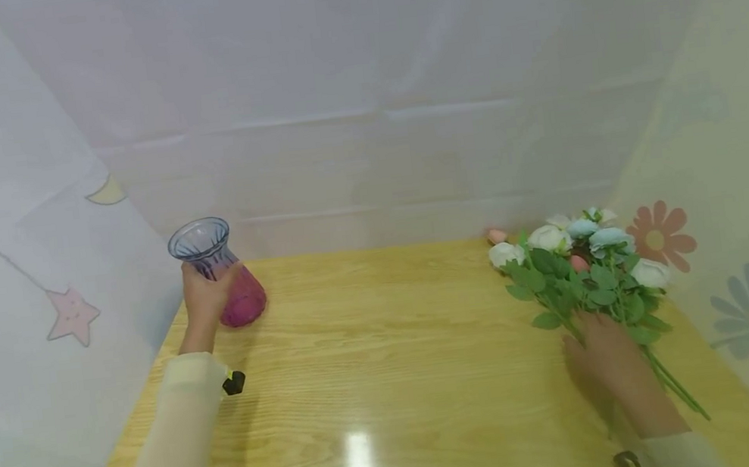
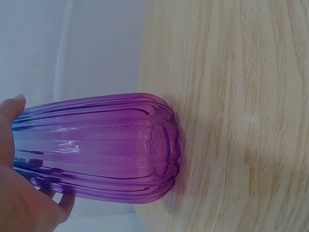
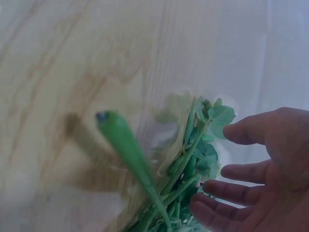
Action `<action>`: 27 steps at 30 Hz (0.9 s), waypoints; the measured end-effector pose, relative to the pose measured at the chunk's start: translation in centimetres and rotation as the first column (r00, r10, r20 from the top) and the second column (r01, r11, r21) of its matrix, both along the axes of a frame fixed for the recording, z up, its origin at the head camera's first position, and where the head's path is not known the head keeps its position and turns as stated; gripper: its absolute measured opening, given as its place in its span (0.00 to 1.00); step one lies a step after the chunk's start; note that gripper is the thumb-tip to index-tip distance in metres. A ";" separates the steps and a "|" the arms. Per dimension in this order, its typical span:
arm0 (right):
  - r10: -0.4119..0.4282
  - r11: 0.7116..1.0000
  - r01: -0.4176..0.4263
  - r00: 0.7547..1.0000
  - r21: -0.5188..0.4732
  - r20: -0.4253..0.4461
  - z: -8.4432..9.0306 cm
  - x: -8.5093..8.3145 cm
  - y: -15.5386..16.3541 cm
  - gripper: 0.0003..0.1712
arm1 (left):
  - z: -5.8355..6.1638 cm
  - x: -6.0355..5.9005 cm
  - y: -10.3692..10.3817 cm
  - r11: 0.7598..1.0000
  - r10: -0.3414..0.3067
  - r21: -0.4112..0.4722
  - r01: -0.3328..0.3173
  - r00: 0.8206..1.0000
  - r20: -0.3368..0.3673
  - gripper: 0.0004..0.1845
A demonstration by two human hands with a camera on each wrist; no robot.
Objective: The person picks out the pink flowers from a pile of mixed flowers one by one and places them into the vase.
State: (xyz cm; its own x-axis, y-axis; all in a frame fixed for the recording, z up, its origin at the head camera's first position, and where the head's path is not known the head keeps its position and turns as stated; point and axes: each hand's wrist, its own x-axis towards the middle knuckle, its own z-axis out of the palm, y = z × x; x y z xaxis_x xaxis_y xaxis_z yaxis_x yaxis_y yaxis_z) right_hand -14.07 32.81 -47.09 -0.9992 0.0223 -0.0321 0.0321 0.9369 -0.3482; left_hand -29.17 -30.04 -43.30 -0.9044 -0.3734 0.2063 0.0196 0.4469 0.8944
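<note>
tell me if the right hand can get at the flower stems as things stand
Probably yes. The right hand lies open right beside the flowers on the table, its fingers spread next to the green stems, and nothing stands between them.

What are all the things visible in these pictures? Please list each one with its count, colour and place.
vase: one, clear glass, bluish at the rim and purple-pink below, far left of the table, tilted
bunch of flowers: one, white, pale blue and pink blooms with green leaves and stems, lying at the right of the table
table: one, light wood grain, fills the middle
printed cloths: pale, with star, moon and flower prints, hung at the left, back and right
left hand: grips the vase about its neck
right hand: fingers straight and spread, just by the flower stems
</note>
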 end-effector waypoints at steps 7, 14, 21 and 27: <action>-0.030 0.999 0.030 1.000 0.013 0.006 -0.1 0.4 0.4 0.36 | -0.6 -0.5 -0.1 1.000 0.001 0.004 -0.001 1.000 -0.026 0.50; -0.030 0.999 0.030 0.999 0.038 -0.011 -0.1 0.2 0.9 0.35 | -0.9 -0.7 -0.1 1.000 -0.006 0.030 0.007 1.000 -0.021 0.50; -0.016 0.998 0.016 1.000 0.067 0.006 -0.6 0.0 1.3 0.34 | -0.9 -0.6 0.2 1.000 -0.004 0.008 0.004 1.000 -0.031 0.49; 0.021 0.995 -0.021 1.000 0.095 -0.004 -0.6 0.0 1.5 0.26 | -0.9 -0.2 0.5 1.000 -0.012 0.011 0.012 1.000 -0.012 0.49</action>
State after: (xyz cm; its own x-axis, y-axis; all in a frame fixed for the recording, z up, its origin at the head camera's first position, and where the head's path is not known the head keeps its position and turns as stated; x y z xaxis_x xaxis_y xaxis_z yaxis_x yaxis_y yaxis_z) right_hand -14.07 34.29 -47.69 -0.9996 0.0038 -0.0262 0.0105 0.9660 -0.2582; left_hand -29.41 -29.50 -44.18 -0.9065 -0.3646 0.2128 0.0353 0.4367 0.8989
